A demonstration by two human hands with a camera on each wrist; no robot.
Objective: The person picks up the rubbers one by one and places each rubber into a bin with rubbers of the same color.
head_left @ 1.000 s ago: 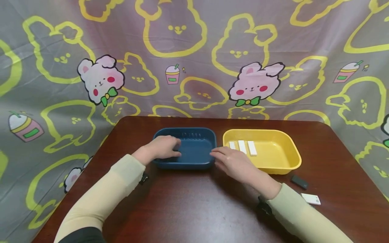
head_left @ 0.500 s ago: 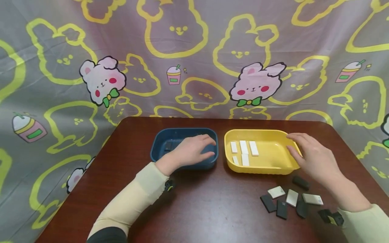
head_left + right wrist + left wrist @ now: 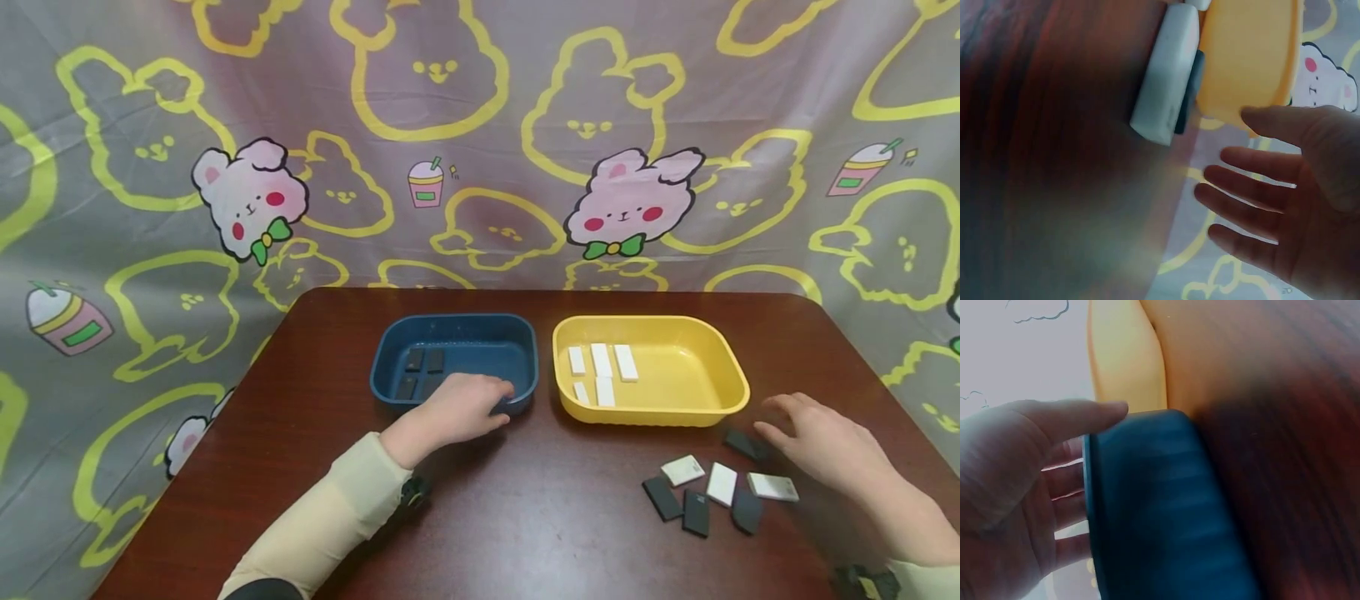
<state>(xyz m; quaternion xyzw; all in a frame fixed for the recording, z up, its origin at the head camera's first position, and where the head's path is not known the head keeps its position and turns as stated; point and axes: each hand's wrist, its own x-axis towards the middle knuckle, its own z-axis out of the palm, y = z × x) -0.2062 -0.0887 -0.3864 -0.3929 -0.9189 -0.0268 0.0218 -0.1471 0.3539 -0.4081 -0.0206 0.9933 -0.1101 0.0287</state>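
Note:
My left hand (image 3: 456, 410) is over the near right rim of the blue tray (image 3: 528, 367), fingers fairly straight. In the left wrist view, the thumb of my left hand (image 3: 1004, 462) is on the outer side of the blue rim (image 3: 1089, 506) and the other fingers show behind it. Several flat black pieces (image 3: 435, 360) lie in that tray, partly hidden by the hand. To the right of the yellow tray (image 3: 720, 367), my right hand (image 3: 832, 442) hovers with fingers spread and nothing held, near a black piece (image 3: 738, 443) and a white piece (image 3: 772, 487).
Several flat white pieces (image 3: 602, 360) lie at the left in the yellow tray. On the brown table (image 3: 540, 517), in front of it, are loose white and black pieces (image 3: 696, 512), one with a rounded side (image 3: 746, 510). A patterned cloth (image 3: 480, 150) hangs behind.
My left hand has gone from the blue tray's left side to its near right rim, uncovering black pieces. My right hand has moved from between the trays, past the yellow one, to the right.

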